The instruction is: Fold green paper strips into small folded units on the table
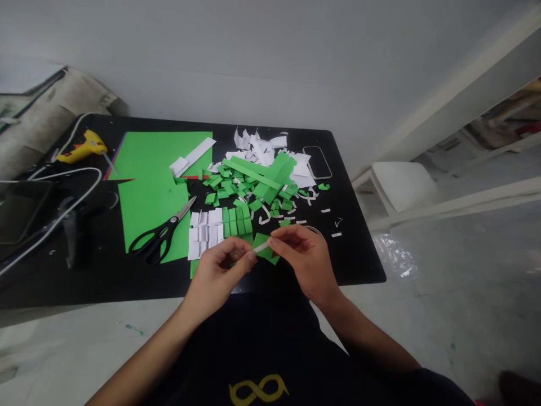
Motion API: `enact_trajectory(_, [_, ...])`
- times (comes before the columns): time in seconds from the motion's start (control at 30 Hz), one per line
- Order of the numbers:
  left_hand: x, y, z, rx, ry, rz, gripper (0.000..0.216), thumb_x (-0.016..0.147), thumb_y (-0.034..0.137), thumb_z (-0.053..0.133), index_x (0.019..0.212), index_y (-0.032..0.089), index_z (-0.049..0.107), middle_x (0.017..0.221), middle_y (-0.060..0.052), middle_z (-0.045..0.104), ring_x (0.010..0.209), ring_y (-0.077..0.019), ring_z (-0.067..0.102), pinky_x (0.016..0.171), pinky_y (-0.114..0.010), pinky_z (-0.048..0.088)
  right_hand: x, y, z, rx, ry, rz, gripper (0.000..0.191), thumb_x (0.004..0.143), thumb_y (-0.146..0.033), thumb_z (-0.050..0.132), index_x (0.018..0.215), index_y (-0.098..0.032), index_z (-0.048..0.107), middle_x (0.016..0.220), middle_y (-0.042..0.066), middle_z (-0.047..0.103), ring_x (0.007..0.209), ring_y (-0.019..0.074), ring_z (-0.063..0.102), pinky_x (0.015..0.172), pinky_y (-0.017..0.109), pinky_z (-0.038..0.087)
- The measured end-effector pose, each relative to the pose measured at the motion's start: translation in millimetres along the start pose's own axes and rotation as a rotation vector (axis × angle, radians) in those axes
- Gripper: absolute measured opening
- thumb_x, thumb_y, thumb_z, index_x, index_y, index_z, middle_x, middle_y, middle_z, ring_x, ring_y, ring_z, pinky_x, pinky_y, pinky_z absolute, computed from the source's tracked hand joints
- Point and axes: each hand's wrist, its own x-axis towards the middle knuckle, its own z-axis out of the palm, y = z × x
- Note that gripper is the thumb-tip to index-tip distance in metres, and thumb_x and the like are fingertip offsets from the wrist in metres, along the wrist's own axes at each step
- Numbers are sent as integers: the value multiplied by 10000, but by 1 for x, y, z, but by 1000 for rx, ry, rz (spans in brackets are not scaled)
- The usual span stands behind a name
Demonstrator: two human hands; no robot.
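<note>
Over the near edge of the black table (pixel 84 276), my left hand (pixel 220 268) and my right hand (pixel 302 256) pinch the two ends of a thin white paper strip (pixel 261 247). A small green paper piece (pixel 267 250) lies right under the strip, by my right fingertips. Just beyond my hands, folded white pieces (pixel 205 233) and folded green pieces (pixel 237 220) lie in rows. Behind them is a heap of green and white paper scraps (pixel 257 175).
Black-handled scissors (pixel 163 232) rest on large green sheets (pixel 147 186) at the left. A yellow glue gun (pixel 82 145) and white cables (pixel 54 197) lie at the far left. A phone (pixel 316 162) sits near the table's right back corner. A white stool (pixel 397 186) stands at the right.
</note>
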Motion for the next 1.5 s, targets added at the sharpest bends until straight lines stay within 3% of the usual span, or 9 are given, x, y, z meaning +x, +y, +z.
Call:
enact_trajectory(0.5, [-2,3,6,-133,39,-57,132,873,301,792,852,182,739,653,13,697,611,-113,649,612,-206,525,-7,-3,7,-141,68,-208,81,825,-196,884,862,-252,838,837,2,835,787,170,816,737,271,683])
enact_trajectory(1.0, [-1,3,8,-187,39,-89,149,866,319,801,863,176,761,691,-15,754,634,-148,708,638,-262,605,-6,0,3,-228,36,-252,47,893,-218,833,900,-264,833,875,20,826,812,201,802,757,345,694])
enact_trajectory(1.07, [-2,2,8,-153,47,-79,145,870,317,804,866,176,769,668,-8,746,628,-147,709,637,-254,603,-5,2,1,-327,14,-335,79,931,-201,800,964,-267,830,962,40,824,895,214,802,793,359,690])
enact_trajectory(1.17, [-3,-1,5,-78,81,-53,149,880,322,799,862,176,778,669,-6,747,623,-136,704,626,-230,582,-6,7,-1,-610,62,-633,105,953,-170,782,1000,-254,825,1128,99,774,1076,255,762,906,418,664])
enact_trajectory(1.27, [-4,-4,3,31,107,-13,145,895,322,785,868,180,785,710,-7,762,649,-131,706,623,-211,555,-9,11,-3,-837,78,-846,95,977,-166,769,1004,-246,811,1042,94,750,1004,246,744,898,434,643])
enact_trajectory(1.37, [-4,-5,3,141,124,42,124,895,308,776,862,189,783,754,-6,779,677,-134,704,638,-215,554,-10,12,-4,-903,-41,-870,130,1025,-157,713,1072,-252,787,968,67,782,934,233,751,873,428,634])
enact_trajectory(1.5, [-4,-3,2,227,115,109,104,913,292,753,870,202,782,791,-3,797,710,-143,716,671,-227,574,-9,10,-6,-927,-159,-836,164,1068,-146,638,1126,-221,772,1034,85,820,978,239,771,906,420,640])
